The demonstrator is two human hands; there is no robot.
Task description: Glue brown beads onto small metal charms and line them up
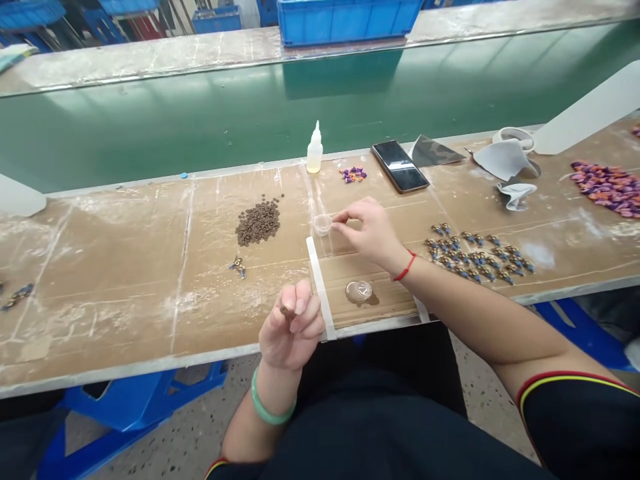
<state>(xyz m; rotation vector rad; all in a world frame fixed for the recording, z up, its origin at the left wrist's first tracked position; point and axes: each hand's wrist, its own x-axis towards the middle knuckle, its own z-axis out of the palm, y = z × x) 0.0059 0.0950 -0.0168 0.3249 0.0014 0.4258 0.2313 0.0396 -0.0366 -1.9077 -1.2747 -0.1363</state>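
Observation:
My left hand [293, 325] is raised at the bench's near edge, fingers curled in a pinch on a small brown bead [287, 311]. A green bangle sits on that wrist. My right hand [369, 230] reaches forward over the cardboard work mat [380, 303], its fingertips pinched beside a small clear cup [323, 224]; whether anything is between them I cannot make out. A red string circles that wrist. To the left of the cup lies a heap of brown beads [258, 222]. A clear round lid [359, 291] rests on the mat.
A small glue bottle [315, 149] stands at the bench's far edge, with a black phone [400, 166] and a few purple-orange pieces [353, 174] nearby. Several blue-gold finished pieces [475, 252] lie in rows at right. A larger purple-orange pile [607, 187] and white paper scraps [505, 160] are farther right. A green conveyor belt [200, 120] runs behind.

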